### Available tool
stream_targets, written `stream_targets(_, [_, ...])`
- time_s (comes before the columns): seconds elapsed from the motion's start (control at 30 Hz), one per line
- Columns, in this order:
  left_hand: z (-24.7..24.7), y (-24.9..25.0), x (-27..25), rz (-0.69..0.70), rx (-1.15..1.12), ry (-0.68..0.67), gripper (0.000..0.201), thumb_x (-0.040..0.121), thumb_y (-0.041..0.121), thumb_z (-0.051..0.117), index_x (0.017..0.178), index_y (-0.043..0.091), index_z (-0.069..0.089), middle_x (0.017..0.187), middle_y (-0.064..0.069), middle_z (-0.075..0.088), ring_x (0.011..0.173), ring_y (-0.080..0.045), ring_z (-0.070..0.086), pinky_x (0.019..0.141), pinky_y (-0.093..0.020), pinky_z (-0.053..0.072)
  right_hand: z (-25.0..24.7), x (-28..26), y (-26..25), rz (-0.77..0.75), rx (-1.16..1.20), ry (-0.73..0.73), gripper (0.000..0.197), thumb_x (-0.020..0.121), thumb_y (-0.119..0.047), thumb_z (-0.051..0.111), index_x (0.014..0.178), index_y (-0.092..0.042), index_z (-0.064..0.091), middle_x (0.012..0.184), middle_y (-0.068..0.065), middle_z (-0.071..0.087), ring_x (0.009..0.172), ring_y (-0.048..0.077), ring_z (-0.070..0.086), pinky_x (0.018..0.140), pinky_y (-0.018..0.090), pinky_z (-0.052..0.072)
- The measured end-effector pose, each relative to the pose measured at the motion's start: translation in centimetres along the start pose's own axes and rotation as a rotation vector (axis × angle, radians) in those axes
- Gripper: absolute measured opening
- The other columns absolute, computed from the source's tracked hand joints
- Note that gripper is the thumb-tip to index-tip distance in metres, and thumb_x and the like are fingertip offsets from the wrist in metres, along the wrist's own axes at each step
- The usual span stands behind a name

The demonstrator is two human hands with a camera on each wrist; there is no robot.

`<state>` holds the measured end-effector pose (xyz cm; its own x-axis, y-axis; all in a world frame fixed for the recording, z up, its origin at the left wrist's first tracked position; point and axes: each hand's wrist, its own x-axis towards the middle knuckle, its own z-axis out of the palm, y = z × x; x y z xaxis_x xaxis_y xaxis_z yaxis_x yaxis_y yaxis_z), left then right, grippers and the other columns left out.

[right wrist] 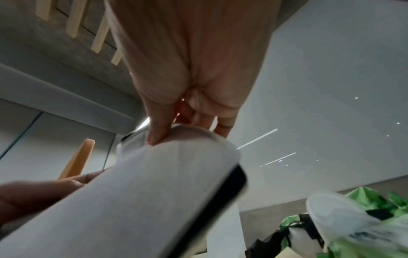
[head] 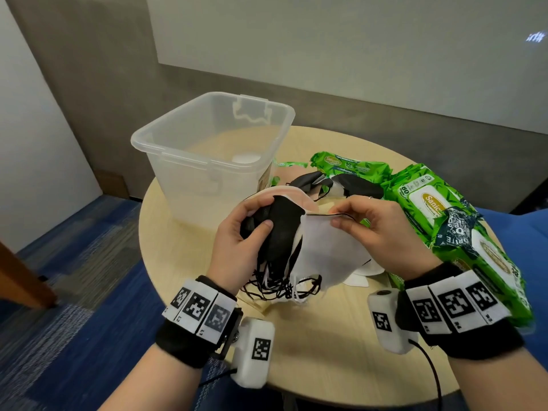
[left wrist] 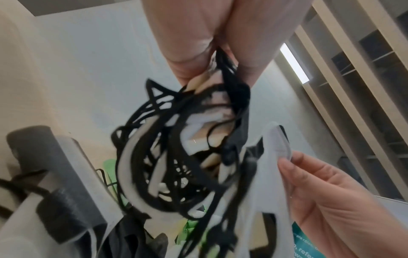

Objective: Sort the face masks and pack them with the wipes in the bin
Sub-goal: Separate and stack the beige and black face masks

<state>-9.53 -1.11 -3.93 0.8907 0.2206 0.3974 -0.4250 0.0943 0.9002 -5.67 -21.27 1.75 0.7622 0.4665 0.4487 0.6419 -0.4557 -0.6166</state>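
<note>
Above the table (head: 326, 336): sorting face masks beside the bin (head: 207, 149).
We see the left hand (head: 237, 244) gripping the mask bundle (head: 281, 232); the right hand (head: 382, 229) pinches a white mask (head: 323, 250); wipes (head: 444, 221) lie right.

The bin (head: 207, 143) stands on the counter (head: 326, 336) at centre-left of the frame. Right of it lie the wipes packs (head: 444, 221), running down the right edge. Between them, behind both hands, sits a pile of masks (head: 341, 182). Lower centre, above the counter, hangs the bundle of masks (head: 284, 241).
</note>
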Motion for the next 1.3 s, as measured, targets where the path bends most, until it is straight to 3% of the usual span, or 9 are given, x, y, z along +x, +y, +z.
stream_targets(0.17, [0.9,0.2,-0.1,0.018,-0.022,-0.021,0.042,0.086,-0.013,0.051,0.110,0.021,0.057,0.108,0.008,0.063,0.101,0.004,0.059,0.083,-0.011,0.045,1.0,0.4,-0.6,-0.046,-0.038,-0.042,0.011,0.077,-0.018,0.063,0.084,-0.019,0.070,0.093,-0.003,0.058,0.087,0.001,0.055,0.080,0.008,0.039])
stream_targets(0.27, [1.3,0.2,-0.3,0.049,0.001,-0.056,0.044,0.086,-0.015,0.050,0.114,0.019,0.056,0.113,0.006,0.063,0.109,-0.001,0.058,0.090,-0.012,0.042,2.5,0.6,-0.8,-0.060,-0.070,-0.022,0.014,0.076,-0.016,0.062,0.083,-0.010,0.072,0.103,0.004,0.052,0.098,-0.003,0.049,0.085,-0.001,0.031])
stream_targets(0.37, [1.2,0.1,-0.4,0.064,0.011,-0.052,0.042,0.085,-0.014,0.051,0.113,0.015,0.059,0.115,0.004,0.064,0.113,-0.005,0.057,0.093,-0.014,0.042,3.6,0.6,-0.9,-0.071,-0.097,0.070,0.013,0.075,-0.013,0.063,0.082,-0.007,0.073,0.097,0.005,0.050,0.090,0.002,0.050,0.083,-0.002,0.032])
stream_targets(0.43, [1.0,0.1,-0.4,0.067,0.013,-0.048,0.041,0.084,-0.014,0.052,0.113,0.014,0.061,0.115,0.004,0.064,0.114,-0.006,0.057,0.094,-0.015,0.042,4.1,0.5,-0.9,-0.079,-0.140,0.125,0.012,0.074,-0.013,0.065,0.081,-0.010,0.073,0.094,0.004,0.049,0.086,0.009,0.049,0.081,0.004,0.035])
stream_targets(0.57, [1.0,0.0,-0.3,0.075,0.010,-0.037,0.043,0.082,-0.017,0.052,0.109,0.014,0.063,0.114,0.003,0.065,0.113,-0.008,0.058,0.094,-0.016,0.043,4.6,0.4,-1.1,-0.092,-0.248,0.158,0.010,0.073,-0.015,0.065,0.080,-0.013,0.073,0.090,0.005,0.050,0.086,0.017,0.048,0.077,0.030,0.041])
stream_targets(0.77, [0.7,0.1,-0.3,0.066,-0.030,-0.036,0.043,0.079,-0.015,0.057,0.102,0.020,0.065,0.105,0.008,0.069,0.106,-0.006,0.062,0.090,-0.016,0.046,4.7,0.5,-1.0,-0.027,-0.182,0.091,0.007,0.076,-0.010,0.067,0.081,-0.012,0.072,0.094,0.002,0.049,0.082,0.013,0.051,0.076,0.001,0.033])
stream_targets(0.93, [0.5,0.0,-0.3,0.061,-0.010,-0.037,0.039,0.075,-0.005,0.055,0.101,0.022,0.066,0.106,0.010,0.070,0.109,-0.009,0.061,0.092,-0.020,0.046,4.8,0.7,-1.2,-0.021,-0.154,0.062,0.008,0.076,-0.001,0.070,0.081,-0.007,0.071,0.095,0.006,0.049,0.085,0.011,0.049,0.079,-0.003,0.030])
stream_targets(1.2, [0.5,0.3,-0.1,0.023,0.025,-0.116,0.045,0.079,-0.024,0.048,0.106,0.007,0.066,0.111,0.000,0.067,0.108,-0.007,0.062,0.086,-0.016,0.047,5.2,0.6,-1.2,-0.134,-0.152,0.047,0.009,0.074,-0.010,0.065,0.079,-0.007,0.072,0.091,0.002,0.048,0.082,0.007,0.048,0.079,0.002,0.035])
stream_targets(1.3, [0.4,0.2,-0.1,-0.010,0.049,-0.118,0.048,0.081,-0.022,0.048,0.106,0.014,0.066,0.113,0.003,0.066,0.110,-0.006,0.060,0.089,-0.016,0.047,5.3,0.5,-1.4,-0.149,-0.134,0.014,0.009,0.074,-0.009,0.064,0.079,-0.007,0.072,0.084,0.002,0.059,0.079,-0.002,0.044,0.076,0.000,0.033])
